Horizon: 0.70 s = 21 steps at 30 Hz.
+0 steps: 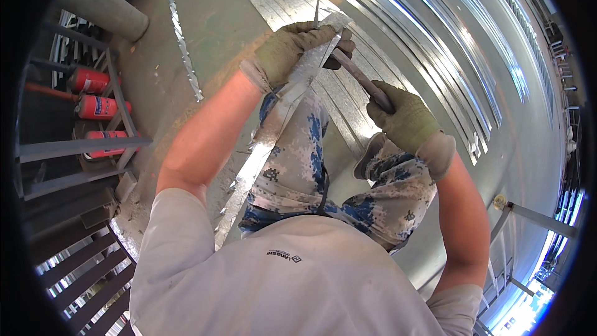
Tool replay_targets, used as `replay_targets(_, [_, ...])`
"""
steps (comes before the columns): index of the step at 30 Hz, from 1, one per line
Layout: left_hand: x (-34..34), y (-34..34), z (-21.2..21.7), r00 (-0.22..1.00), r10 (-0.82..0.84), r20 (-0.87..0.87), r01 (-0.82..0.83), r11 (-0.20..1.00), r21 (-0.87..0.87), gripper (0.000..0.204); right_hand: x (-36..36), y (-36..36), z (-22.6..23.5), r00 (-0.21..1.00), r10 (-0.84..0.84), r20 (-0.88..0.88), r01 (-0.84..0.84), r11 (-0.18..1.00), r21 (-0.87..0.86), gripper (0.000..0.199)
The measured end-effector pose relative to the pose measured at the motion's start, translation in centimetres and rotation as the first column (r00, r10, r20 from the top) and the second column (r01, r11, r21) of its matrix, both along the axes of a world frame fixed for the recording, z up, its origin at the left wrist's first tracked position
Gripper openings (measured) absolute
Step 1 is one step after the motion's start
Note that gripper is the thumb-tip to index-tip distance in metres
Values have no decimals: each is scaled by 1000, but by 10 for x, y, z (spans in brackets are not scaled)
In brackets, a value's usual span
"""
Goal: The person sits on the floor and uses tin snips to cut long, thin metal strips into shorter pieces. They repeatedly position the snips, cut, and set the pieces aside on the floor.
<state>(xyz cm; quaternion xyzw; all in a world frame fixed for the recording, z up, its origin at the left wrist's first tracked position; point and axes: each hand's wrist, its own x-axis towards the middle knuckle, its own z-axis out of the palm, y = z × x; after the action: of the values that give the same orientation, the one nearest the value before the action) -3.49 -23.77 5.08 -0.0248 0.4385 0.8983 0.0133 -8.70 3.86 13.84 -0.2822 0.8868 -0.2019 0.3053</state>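
Note:
My left hand (292, 46), in a green work glove, grips the upper end of a long shiny sheet-metal strip (261, 143) that runs down past my knee. My right hand (401, 118), also gloved, holds the dark handle of a tool (357, 74), which reaches up to the strip just beside my left hand. The tool's working end is hidden behind the strip and the left glove. Both hands are over my camouflage-patterned trousers (298, 174).
Many long galvanized metal strips (435, 43) lie side by side on the floor ahead and to the right. A thin jagged offcut (183, 43) lies on the green floor at left. Three red fire extinguishers (99, 107) sit in a metal rack (74, 149) at far left.

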Motion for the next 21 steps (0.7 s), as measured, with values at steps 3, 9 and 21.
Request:
replay_targets(3, [1,0,1,1000,0,5,0,1000,-8,39,1,0,-1,1000,4,-26,-5,1000,-16,43])
replay_targets(9, [4,3,9,1000,-18,22,20,997,-73,40,-6,-1,-3,1000,0,-22,0,1000,-3,36])
replay_targets(21, [8,5,16,999,23,41,-14,981,-193,40,-10,-4,21,996,81,-42,-77,994,77,29])
